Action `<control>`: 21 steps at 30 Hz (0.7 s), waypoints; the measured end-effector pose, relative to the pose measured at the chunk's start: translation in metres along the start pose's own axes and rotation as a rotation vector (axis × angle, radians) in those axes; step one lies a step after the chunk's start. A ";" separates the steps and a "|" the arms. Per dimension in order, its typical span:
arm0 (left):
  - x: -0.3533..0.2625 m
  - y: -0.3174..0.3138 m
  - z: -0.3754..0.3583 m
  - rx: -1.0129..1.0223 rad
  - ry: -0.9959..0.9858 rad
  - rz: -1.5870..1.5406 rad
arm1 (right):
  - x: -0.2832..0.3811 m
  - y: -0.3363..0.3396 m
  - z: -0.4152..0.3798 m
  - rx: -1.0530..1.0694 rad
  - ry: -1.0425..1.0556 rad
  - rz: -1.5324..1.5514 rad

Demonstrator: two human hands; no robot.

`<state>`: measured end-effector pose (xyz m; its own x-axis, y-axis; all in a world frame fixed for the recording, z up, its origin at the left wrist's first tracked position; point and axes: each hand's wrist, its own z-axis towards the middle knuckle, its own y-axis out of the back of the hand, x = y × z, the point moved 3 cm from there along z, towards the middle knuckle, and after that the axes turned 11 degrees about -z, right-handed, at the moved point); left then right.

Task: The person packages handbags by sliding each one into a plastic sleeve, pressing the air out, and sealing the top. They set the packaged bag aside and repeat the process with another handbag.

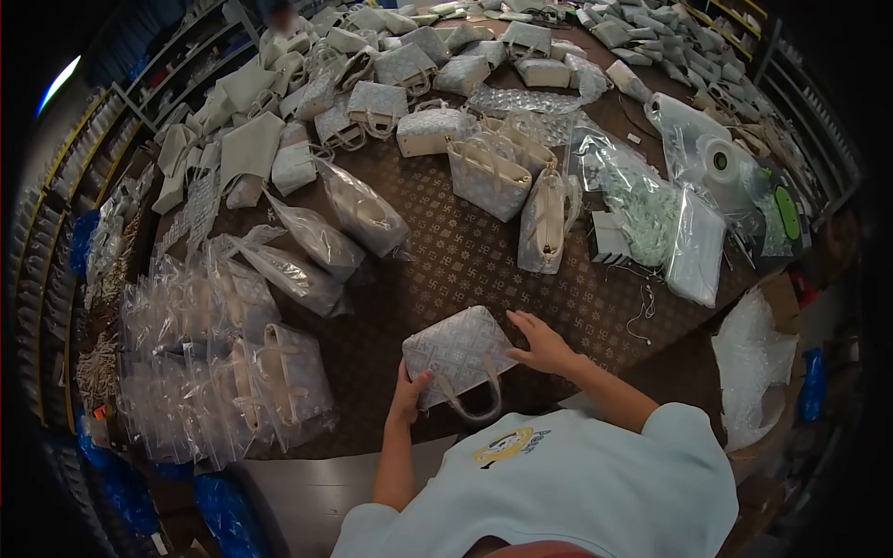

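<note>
A pale grey patterned handbag (462,346) lies tipped over at the table's near edge, its looped handle hanging toward my body. My left hand (409,391) grips its left end, thumb on the near side and fingers round the edge. At the other end is my right hand (541,344), its fingers stretched apart and the thumb right at the bag's edge. Farther off, an upright handbag (488,177) with tan trim and a narrower bag (547,223) seen end-on stand on the brown patterned table (423,256).
Plastic-wrapped handbags (223,372) stand packed at the left, with a few wrapped bags (358,209) beyond them. Many unwrapped bags (405,65) heap at the back. To the right are clear plastic sleeves (696,244), small white boxes (609,237) and a plastic roll (718,160).
</note>
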<state>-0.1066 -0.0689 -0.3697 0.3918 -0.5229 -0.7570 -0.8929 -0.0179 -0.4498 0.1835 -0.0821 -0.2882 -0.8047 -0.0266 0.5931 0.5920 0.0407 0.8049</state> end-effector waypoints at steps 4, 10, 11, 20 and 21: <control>0.008 -0.017 0.006 -0.014 -0.047 0.023 | -0.062 -0.014 -0.025 0.413 -0.093 0.131; 0.023 -0.016 0.005 -0.102 -0.073 0.026 | -0.242 0.123 -0.067 -0.662 -0.527 -0.889; 0.024 -0.015 0.006 -0.112 -0.083 0.019 | -0.270 0.131 -0.069 -0.660 -0.512 -0.892; 0.019 -0.018 -0.001 -0.204 -0.077 0.062 | -0.346 0.163 -0.071 -0.379 -0.623 -0.969; 0.019 -0.020 0.000 -0.190 -0.071 0.040 | -0.360 0.162 -0.073 -0.380 -0.616 -0.970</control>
<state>-0.0815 -0.0791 -0.3754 0.3641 -0.4652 -0.8068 -0.9311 -0.1623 -0.3266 0.5729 -0.1388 -0.3702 -0.7470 0.6009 -0.2843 -0.3772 -0.0310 0.9256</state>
